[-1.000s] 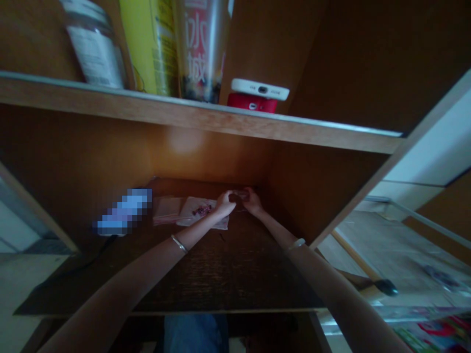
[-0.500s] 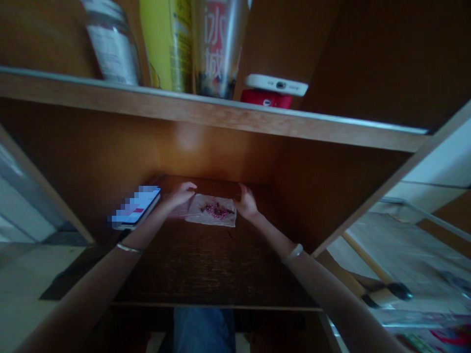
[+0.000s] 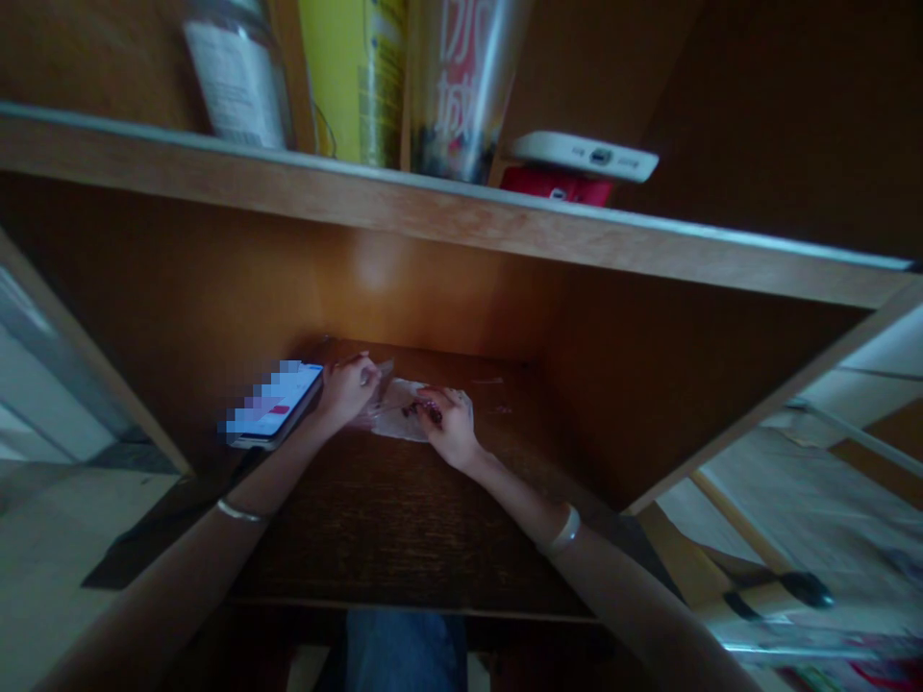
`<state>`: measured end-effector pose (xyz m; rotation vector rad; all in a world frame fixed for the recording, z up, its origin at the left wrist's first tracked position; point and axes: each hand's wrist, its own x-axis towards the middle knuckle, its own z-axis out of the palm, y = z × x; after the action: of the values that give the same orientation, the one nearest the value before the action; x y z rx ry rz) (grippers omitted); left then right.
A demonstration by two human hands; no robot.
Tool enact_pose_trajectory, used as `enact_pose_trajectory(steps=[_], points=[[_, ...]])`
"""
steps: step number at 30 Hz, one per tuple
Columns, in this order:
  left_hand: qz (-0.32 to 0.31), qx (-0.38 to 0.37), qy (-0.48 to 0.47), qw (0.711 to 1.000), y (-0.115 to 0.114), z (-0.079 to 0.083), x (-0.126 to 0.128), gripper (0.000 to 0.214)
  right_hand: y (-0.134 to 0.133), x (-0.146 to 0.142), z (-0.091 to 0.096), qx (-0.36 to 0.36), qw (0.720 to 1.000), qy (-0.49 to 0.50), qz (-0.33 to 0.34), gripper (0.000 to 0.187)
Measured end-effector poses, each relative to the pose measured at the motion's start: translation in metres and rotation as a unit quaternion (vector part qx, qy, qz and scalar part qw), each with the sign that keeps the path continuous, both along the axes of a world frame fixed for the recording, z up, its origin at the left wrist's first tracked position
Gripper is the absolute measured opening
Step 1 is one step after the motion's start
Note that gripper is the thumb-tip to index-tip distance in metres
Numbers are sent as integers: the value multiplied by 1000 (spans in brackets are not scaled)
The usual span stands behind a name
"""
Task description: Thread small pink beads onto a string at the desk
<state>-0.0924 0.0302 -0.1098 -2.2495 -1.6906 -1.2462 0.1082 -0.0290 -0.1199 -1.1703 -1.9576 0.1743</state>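
Two bare hands met over a clear plastic packet (image 3: 411,418) lying on the dark wooden desk (image 3: 404,519), with a string of small dark red beads (image 3: 422,412) showing at its middle. The left hand (image 3: 348,389) was closed, its fingers pinched on the packet's near-left end, though the grip itself was partly hidden. The right hand (image 3: 451,430) lay curled over the beads, fingertips (image 3: 431,398) down on the plastic; I could not tell whether it had hold of them through the packet or was only pressing. A phone (image 3: 274,405) with a pixelated screen lay just beside the left hand, and a shelf (image 3: 461,216) ran overhead, carrying a jar, a yellow box and a tumbler. To my eye, the work in hand was the handling of that packet with the beads inside it, and the next move called for a firm hold on the plastic so the beads would not slip.
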Motion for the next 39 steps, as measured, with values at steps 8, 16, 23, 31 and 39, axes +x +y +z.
enact_pose_trajectory(steps=[8, 16, 23, 31, 39], points=[[-9, 53, -108, 993, -11, 16, 0, 18, 2, -1, -13, -28, 990, 135, 9, 23], [-101, 14, -389, 916, -29, 14, 20, 29, 0, -4, -11, -116, 958, 252, 68, 26], [-121, -44, -361, 924, -46, 3, 38, 28, -6, -4, -13, -125, 942, 300, 79, 17], [-150, 0, -312, 938, -52, 2, 44, 24, -12, -4, -3, -47, 945, 321, 50, 17], [-75, 196, -68, 975, -62, 7, 42, 45, -20, -5, 1, 9, 945, 326, 20, 16]])
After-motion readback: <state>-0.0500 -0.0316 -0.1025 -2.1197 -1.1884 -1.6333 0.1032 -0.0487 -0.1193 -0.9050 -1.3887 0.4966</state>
